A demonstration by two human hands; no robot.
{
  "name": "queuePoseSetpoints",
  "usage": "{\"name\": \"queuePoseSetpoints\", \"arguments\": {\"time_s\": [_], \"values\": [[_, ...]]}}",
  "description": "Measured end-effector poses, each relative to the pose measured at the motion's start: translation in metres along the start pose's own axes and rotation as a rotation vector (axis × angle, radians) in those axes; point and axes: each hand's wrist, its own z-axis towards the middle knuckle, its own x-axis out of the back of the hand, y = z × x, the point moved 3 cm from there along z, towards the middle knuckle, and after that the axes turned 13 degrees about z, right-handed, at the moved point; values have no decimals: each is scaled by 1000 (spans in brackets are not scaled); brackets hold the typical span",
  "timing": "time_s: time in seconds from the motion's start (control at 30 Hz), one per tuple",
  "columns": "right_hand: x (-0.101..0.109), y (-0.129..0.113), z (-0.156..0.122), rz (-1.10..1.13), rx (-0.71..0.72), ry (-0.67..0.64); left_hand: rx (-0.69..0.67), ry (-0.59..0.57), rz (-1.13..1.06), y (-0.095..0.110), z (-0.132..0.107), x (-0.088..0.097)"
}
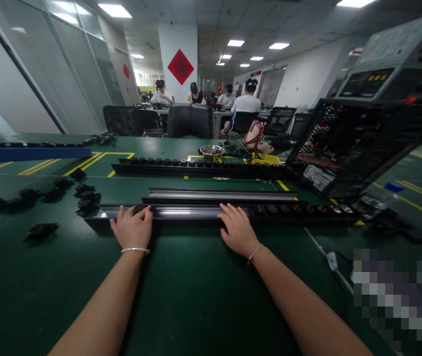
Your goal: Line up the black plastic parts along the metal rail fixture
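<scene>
A long black channel [184, 213] with a shiny inner face lies across the green table in front of me. My left hand [132, 228] is at its left part, thumb and fingers closed around a small black part [138, 209] that my fingers partly cover. Farther right, my right hand [237, 229] rests on the channel with its fingers stretched out, just left of a row of black parts [288, 211] seated in it. Loose black parts [88, 198] are scattered beside the channel's left end. Directly behind lies a second, narrower shiny channel [221, 194].
A filled black rail [196, 168] lies farther back, near a metal bowl [211, 150] and a yellow tray [266, 159]. An open computer case [344, 143] stands at the right. A blue rail [32, 154] is at the left. People sit in the background.
</scene>
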Motion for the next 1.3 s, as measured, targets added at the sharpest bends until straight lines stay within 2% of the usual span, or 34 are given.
{"name": "queuePoseSetpoints", "arguments": {"time_s": [0.2, 0.57, 1.0, 1.23, 1.3], "values": [[0, 0, 0, -1, -7, -5, 42, -14, -9, -4, 2, 0], [0, -1, 0, 1, -10, -13, 135, 47, -36, -16, 5, 3], [-1, 0, 0, 9, -6, -1, 150, 48, -69, -24, 10, -4], [-1, 0, 0, 2, -8, -12, 216, 46, -108, -30, 13, -6], [-1, 0, 0, -1, -5, -8, 234, 13, -135, -34, 16, -9]]}}
